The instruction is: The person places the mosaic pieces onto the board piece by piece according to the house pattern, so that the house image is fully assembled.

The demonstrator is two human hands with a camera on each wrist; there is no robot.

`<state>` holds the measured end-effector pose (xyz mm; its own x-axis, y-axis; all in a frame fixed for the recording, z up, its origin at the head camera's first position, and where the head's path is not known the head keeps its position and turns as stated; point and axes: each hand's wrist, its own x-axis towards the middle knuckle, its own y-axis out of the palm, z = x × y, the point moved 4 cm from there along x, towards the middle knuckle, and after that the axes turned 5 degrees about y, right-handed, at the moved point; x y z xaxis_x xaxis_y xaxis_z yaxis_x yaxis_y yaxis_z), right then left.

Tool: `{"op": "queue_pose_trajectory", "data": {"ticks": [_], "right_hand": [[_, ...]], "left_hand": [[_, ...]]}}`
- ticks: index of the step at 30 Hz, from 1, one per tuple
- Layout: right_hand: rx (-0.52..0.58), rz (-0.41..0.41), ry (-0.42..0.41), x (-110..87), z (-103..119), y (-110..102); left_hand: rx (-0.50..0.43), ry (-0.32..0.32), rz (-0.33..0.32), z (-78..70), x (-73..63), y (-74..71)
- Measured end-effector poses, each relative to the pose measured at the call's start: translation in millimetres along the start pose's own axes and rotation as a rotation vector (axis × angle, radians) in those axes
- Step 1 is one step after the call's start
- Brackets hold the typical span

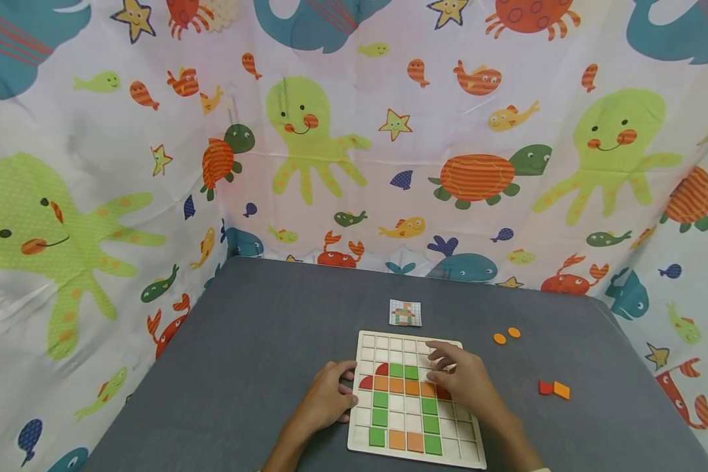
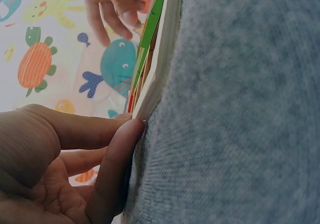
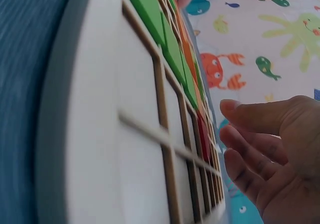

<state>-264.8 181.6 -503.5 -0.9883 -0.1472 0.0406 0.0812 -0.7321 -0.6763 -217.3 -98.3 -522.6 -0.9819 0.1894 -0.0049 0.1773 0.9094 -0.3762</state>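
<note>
A pale wooden grid board [image 1: 396, 403] lies on the grey table. Its cells hold green squares [image 1: 380, 417], orange squares [image 1: 396, 385], and red rounded pieces [image 1: 366, 382] on the left side. Another red piece [image 1: 443, 393] sits at the right, partly covered by my right hand [image 1: 466, 380]. That hand hovers over the board's right side, thumb and fingers apart; in the right wrist view nothing shows between them. My left hand [image 1: 324, 396] is at the board's left edge. In the left wrist view its thumb and fingertips [image 2: 131, 134] touch the board's side.
Behind the board lies a small pattern card [image 1: 405, 313] showing a coloured figure on a grid. Two orange round pieces [image 1: 499, 339] lie to the back right. Farther right, a red piece [image 1: 545, 388] sits beside an orange square [image 1: 562, 391]. A sea-animal curtain [image 1: 342, 131] surrounds the table.
</note>
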Motion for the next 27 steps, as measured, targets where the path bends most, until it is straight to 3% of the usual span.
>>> {"op": "queue_pose_trajectory", "data": {"ticks": [8,14,27], "right_hand": [[-0.058,-0.098,-0.04,-8.5,-18.8,-31.1],[-0.099,-0.163,-0.018,-17.3,-29.6,-55.7],[-0.21,-0.203,0.135,-30.7,-73.6,-91.5]], "left_hand": [[0.006,-0.002,-0.003,-0.6,-1.2,-0.7],[0.009,-0.006,-0.004,-0.5,-0.8,-0.7],[0.007,-0.01,-0.006,-0.4,-0.2,-0.7]]}}
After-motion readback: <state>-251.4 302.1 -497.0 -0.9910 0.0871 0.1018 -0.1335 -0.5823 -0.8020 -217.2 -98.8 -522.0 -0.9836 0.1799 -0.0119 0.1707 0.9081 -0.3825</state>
